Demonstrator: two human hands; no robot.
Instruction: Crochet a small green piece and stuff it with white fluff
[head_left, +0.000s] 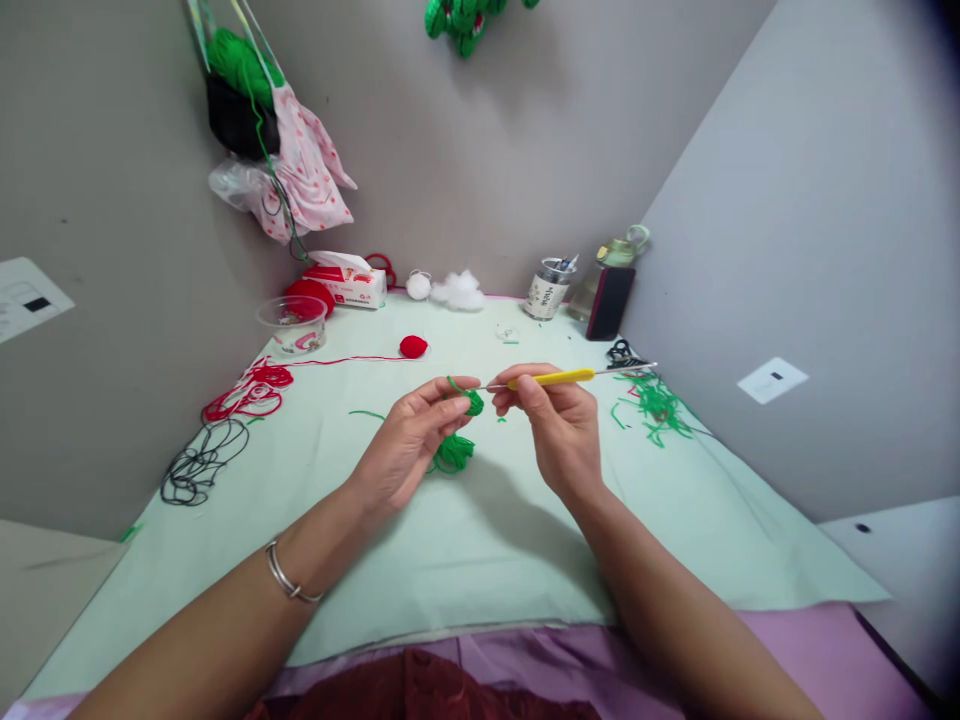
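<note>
My left hand (420, 430) pinches a small green crochet piece (474, 403), with green yarn looped over the index finger. Below that hand a bundle of green yarn (454, 453) rests on the pale green cloth. My right hand (559, 425) is closed around the yellow handle of a crochet hook (559, 379). One metal tip of the hook points left and reaches the top of the green piece; the other end sticks out to the right. Whether a loop sits on the hook is too small to tell.
On the cloth (360, 570) lie a red yarn ball (412, 347), red strands (259, 390), black cord (196, 468) and green scraps (661, 408). Along the back stand a plastic tub (300, 338), tissue pack (360, 288), white stuffing (460, 291), pen cup (548, 292) and phone (610, 304).
</note>
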